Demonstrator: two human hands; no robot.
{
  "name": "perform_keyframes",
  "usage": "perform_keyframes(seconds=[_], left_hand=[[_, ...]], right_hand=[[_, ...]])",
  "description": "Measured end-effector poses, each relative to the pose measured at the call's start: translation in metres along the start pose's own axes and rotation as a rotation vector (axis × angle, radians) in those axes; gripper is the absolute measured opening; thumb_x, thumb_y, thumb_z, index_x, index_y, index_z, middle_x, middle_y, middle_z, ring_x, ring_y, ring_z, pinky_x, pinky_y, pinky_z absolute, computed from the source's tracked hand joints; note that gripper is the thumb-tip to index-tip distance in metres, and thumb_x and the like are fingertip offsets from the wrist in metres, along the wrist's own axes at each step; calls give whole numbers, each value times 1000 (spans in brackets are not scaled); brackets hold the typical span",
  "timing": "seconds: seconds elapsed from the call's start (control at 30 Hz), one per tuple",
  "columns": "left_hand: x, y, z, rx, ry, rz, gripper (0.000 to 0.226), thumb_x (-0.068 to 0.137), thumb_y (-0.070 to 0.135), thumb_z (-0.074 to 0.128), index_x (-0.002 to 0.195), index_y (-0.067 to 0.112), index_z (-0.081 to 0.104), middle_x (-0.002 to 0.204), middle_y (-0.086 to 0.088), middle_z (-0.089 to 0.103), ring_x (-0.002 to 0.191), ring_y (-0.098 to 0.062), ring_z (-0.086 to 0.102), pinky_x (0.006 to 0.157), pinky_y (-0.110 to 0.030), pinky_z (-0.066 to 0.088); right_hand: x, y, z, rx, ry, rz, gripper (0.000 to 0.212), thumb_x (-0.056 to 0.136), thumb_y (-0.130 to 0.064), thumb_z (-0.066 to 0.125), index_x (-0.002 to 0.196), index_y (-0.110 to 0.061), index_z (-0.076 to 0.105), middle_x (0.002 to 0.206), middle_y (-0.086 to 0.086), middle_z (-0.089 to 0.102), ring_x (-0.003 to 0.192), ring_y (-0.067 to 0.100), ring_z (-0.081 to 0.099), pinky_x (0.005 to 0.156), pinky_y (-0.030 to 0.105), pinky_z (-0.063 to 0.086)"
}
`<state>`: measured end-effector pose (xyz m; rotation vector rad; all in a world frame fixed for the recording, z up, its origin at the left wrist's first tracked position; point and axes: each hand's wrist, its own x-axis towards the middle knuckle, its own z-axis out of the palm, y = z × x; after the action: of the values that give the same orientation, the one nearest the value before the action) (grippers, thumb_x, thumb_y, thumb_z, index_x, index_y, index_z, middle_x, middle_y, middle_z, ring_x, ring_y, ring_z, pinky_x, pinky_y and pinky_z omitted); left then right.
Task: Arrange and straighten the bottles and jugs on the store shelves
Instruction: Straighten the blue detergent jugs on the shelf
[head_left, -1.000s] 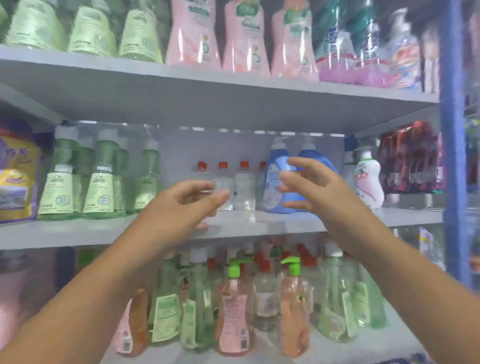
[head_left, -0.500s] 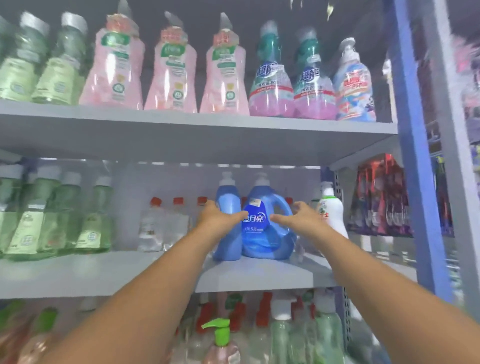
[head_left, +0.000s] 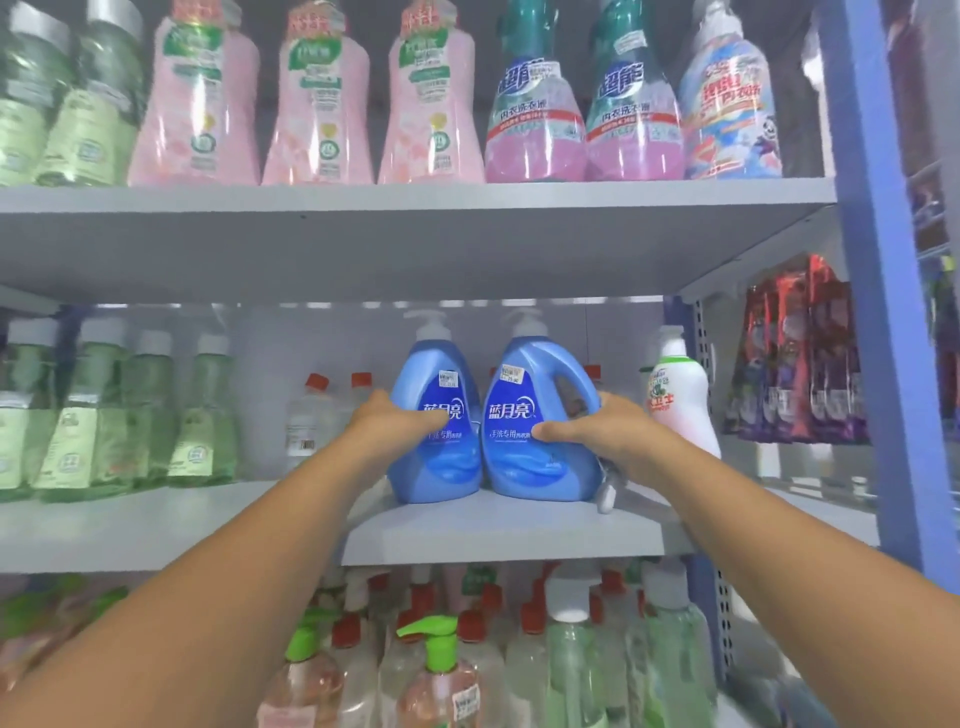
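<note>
Both hands now gripping the blue jugs, mid-frame.
Left hand (head_left: 395, 423) clasping left jug (head_left: 436, 415), right hand (head_left: 587, 431) clasping right jug (head_left: 540, 415); labels turning frontward, straightening nearly done.

The two blue jugs (head_left: 488, 421) at the frame's centre look like glossy smooth plastic with paper price stickers; the grey shelf (head_left: 498, 525) below is matt painted metal

I stood before grey metal shelving (head_left: 415, 234) with a pale back panel (head_left: 291, 353), a blue upright (head_left: 878, 312) at my right, under soft even light
</note>
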<state>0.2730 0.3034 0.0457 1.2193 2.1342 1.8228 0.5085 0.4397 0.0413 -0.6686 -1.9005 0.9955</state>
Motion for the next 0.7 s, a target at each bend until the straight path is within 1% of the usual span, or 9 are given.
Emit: perform_keyframes(seconds=[0.07, 0.13, 0.17, 0.2, 0.3, 0.4, 0.53, 0.6, 0.7], left_hand=[[-5, -3, -6, -50, -44, 6, 67, 69, 39, 91, 120, 19, 53, 113, -3, 71, 97, -24, 73, 88, -47, 62], [-11, -4, -5, -102, -68, 36, 72, 64, 39, 98, 120, 20, 56, 110, -1, 74, 97, -22, 74, 88, -48, 62], [-14, -4, -4, -116, -60, 51, 69, 64, 36, 99, 118, 21, 58, 108, -1, 75, 96, -22, 74, 87, -47, 63], [-17, -4, -3, -119, -42, 58, 64, 65, 34, 99, 114, 22, 60, 106, -1, 75, 94, -22, 75, 85, -46, 63], [-26, 1, -8, -110, -5, 57, 59, 64, 34, 98, 107, 27, 59, 101, 3, 74, 89, -19, 74, 73, -38, 62], [-39, 7, -23, -111, 44, 73, 59, 62, 38, 98, 104, 28, 59, 97, 6, 73, 84, -16, 74, 61, -31, 59], [-60, 21, -65, -163, 127, 125, 55, 61, 39, 97, 102, 28, 62, 94, 7, 75, 75, -13, 76, 55, -27, 55], [-74, 25, -95, -204, 145, 154, 56, 61, 38, 98, 103, 27, 63, 89, 9, 78, 72, -12, 78, 53, -26, 58], [-100, 20, -146, -238, 185, 204, 57, 60, 38, 99, 105, 28, 65, 87, 12, 80, 75, -12, 79, 56, -27, 61]], right_hand=[[-11, -5, -7, 16, -49, 1, 48, 62, -34, 99, 104, -21, 79, 96, 1, 82, 88, 23, 79, 86, 45, 64], [-22, -9, -9, 74, -70, -15, 45, 66, -30, 98, 105, -19, 78, 97, 1, 82, 86, 21, 80, 75, 38, 65], [-27, -10, -8, 98, -58, -27, 47, 67, -27, 97, 108, -18, 77, 97, 2, 82, 86, 21, 80, 72, 36, 65], [-31, -10, -6, 112, -38, -40, 48, 68, -25, 97, 111, -16, 75, 98, 3, 81, 87, 22, 80, 74, 37, 65], [-38, -13, 0, 135, 21, -48, 49, 68, -24, 97, 109, -17, 73, 99, 3, 81, 88, 25, 79, 83, 46, 65], [-43, -17, 7, 174, 78, -70, 44, 65, -24, 98, 102, -18, 73, 92, 1, 81, 82, 23, 79, 80, 46, 65], [-49, -35, 20, 207, 77, -154, 44, 63, -26, 98, 100, -24, 74, 88, -5, 80, 75, 15, 79, 65, 33, 63], [-55, -52, 28, 230, 45, -196, 43, 63, -26, 98, 99, -25, 74, 89, -9, 80, 75, 12, 78, 63, 31, 61], [-68, -77, 47, 282, -16, -247, 44, 64, -28, 98, 101, -24, 74, 90, -9, 80, 78, 15, 79, 60, 30, 61]])
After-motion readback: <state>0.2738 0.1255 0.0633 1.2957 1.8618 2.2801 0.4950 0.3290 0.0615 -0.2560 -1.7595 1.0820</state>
